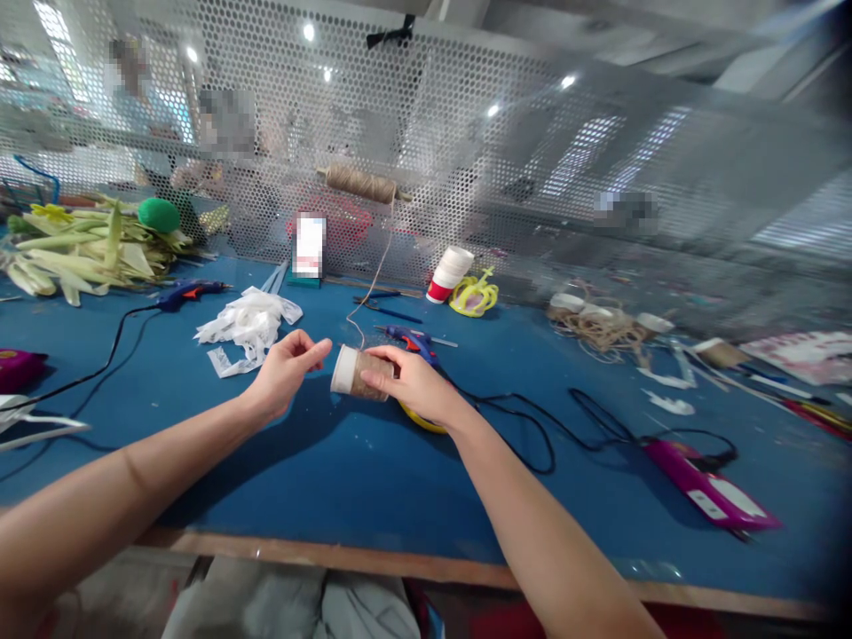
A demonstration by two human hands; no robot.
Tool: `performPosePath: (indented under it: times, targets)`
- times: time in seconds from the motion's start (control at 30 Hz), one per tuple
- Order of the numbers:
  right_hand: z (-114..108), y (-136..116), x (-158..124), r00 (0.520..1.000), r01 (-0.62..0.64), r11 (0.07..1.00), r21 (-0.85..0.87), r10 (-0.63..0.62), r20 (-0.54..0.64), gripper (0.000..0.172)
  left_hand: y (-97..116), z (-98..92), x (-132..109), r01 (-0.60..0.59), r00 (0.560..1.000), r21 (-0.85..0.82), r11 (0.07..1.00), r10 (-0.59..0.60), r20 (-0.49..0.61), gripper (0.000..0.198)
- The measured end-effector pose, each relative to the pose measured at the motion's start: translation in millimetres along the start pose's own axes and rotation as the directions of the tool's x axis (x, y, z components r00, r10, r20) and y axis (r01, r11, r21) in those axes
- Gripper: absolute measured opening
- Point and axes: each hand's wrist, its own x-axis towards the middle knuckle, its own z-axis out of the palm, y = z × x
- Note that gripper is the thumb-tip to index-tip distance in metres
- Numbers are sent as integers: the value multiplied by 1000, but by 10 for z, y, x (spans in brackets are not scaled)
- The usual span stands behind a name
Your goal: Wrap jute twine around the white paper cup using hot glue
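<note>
Head: wht cylindr. cup [343, 370], coarse twine wrap [363, 373]

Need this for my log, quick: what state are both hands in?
Left hand: fingers curled; whether it holds anything cannot be told.
Right hand: closed around the twine-wrapped cup.

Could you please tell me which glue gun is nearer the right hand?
The glue gun just beyond the right hand; the other gun lies farther left, by the white heap.
</note>
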Motion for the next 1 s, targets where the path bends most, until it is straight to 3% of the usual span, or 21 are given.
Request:
performPosePath:
  times: [0.13, 0.37, 0.6, 0.77, 0.9, 1.0]
  targets:
    - [10, 26, 6, 999, 33, 999, -26, -34, -27, 43, -16, -11, 21, 98, 994, 38, 994, -100, 54, 20]
    - [56, 29, 6, 994, 81, 996, -48, -84, -65, 43, 6, 24, -95, 79, 933, 40, 996, -88, 349, 27]
    - [91, -8, -18, 993, 116, 993, -39, -116, -11, 46, 2, 63, -130, 133, 917, 27, 991, -133, 377, 28]
    - [95, -11, -5, 997, 75, 994, 75, -77, 25, 40, 15, 66, -146, 134, 902, 53, 990, -144, 406, 26]
    - [131, 11, 7, 997, 48, 983, 178, -58, 48, 44, 2, 65, -154, 108, 872, 122, 987, -153, 465, 20]
    - [156, -3, 6, 996, 88, 983, 164, -91, 14, 45, -15, 70, -160, 94, 854, 153, 984, -159, 495, 18]
